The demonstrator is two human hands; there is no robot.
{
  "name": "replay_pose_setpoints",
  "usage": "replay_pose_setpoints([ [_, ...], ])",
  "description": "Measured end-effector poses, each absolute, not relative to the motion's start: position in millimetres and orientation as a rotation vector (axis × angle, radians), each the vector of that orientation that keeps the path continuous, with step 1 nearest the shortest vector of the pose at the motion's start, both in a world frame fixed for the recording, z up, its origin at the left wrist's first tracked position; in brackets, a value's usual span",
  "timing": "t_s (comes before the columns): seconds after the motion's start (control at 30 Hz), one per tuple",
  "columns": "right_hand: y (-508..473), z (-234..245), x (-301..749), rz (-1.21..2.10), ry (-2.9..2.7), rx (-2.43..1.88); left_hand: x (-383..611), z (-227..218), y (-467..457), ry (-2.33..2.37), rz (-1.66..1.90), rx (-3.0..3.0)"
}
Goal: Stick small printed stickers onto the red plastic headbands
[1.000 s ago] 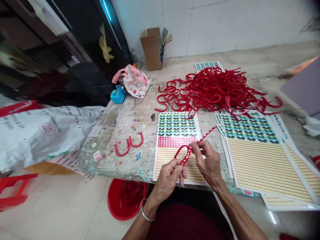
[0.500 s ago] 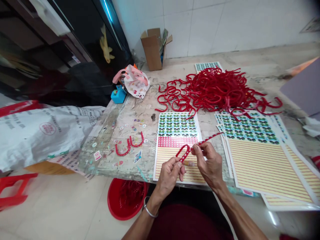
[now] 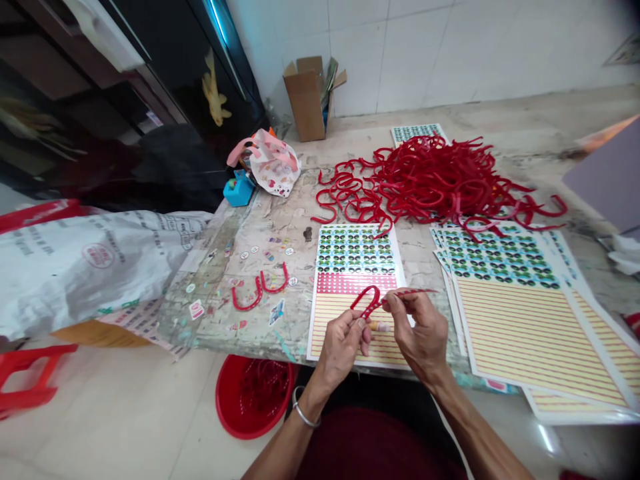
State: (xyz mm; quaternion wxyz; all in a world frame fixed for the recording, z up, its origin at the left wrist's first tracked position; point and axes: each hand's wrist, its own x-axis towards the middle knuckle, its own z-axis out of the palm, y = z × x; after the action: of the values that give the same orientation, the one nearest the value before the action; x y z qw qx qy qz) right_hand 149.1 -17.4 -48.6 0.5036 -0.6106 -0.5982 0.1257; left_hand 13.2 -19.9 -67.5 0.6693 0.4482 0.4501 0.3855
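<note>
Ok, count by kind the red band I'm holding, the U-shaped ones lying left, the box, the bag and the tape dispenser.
Held red band: 1
U-shaped red bands: 2
Cardboard box: 1
Pink-handled bag: 1
Blue tape dispenser: 1
Total: 6

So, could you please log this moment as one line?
left hand: holds red band | right hand: pinches dotted strip | beneath: printed sheet

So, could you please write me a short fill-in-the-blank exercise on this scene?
1. The left hand holds a looped band coloured mainly ____.
2. On the table, left of the sheet beneath that hand, lie ____ separate U-shaped bands.
3. The silvery bangle is on the person's ____ wrist.

Missing words: red; two; left.
</note>
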Motion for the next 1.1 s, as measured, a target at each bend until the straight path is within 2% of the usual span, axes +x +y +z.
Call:
replay_pose_setpoints([
  [0.37,-26,-41,148,0.3,-1.414,-1.458,16,-70,-16,0.961,0.903,0.917],
  [0.8,-19,-56,157,0.716,-1.087,-1.486,1,-56,-30,0.784,0.798,0.714],
  [1.1,-14,-60,161,0.715,-1.146,-1.516,0,-51,-31,0.759,0.772,0.67],
])
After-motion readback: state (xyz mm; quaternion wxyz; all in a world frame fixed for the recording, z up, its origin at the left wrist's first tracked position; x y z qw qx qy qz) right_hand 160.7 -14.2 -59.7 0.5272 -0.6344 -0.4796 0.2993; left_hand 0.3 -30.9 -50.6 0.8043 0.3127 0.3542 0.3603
